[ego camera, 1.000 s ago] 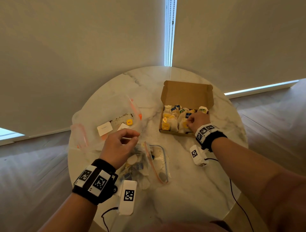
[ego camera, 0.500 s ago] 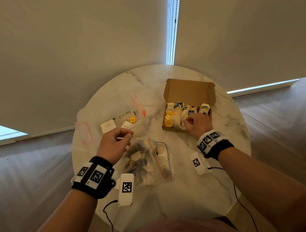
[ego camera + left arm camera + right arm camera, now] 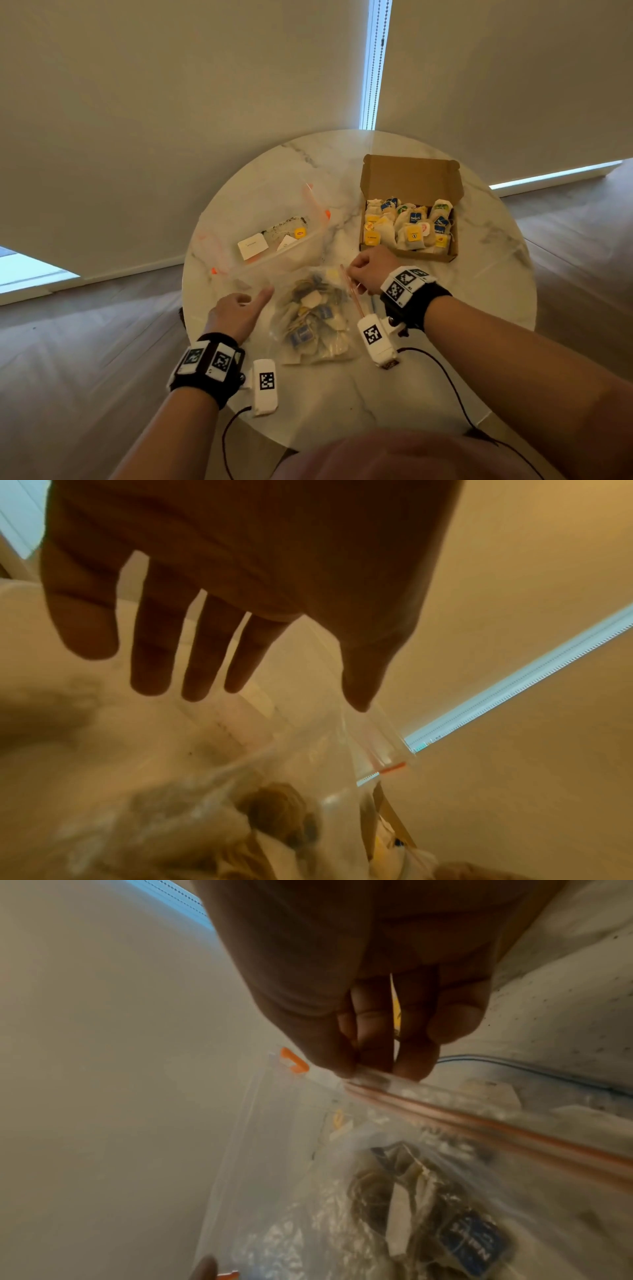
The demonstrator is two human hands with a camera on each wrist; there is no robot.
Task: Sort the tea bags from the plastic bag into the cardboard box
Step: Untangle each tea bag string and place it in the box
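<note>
The right hand (image 3: pixel 368 272) pinches the pink zip strip at the top of the plastic bag (image 3: pixel 313 320), thumb and fingers squeezed tight on it, as the right wrist view shows close up. The left hand (image 3: pixel 239 313) hovers just beside the bag's other side with its fingers straight and spread, holding nothing. The bag lies on the round marble table (image 3: pixel 489 298), between the two hands, and it is full of tea bags (image 3: pixel 310 301). Its zip strip runs away from the person, slanting toward the cardboard box (image 3: pixel 411 178), which sits further back on the right with rows of tea bags already in it. So the right hand is the nearer one to the box, and I think it will need the mouth pulled open before it can reach in. A second plastic bag (image 3: pixel 274 240), almost empty, lies behind the left hand. One blue tag in the box reads something like "nature's"; the other labels are too small to read.
</note>
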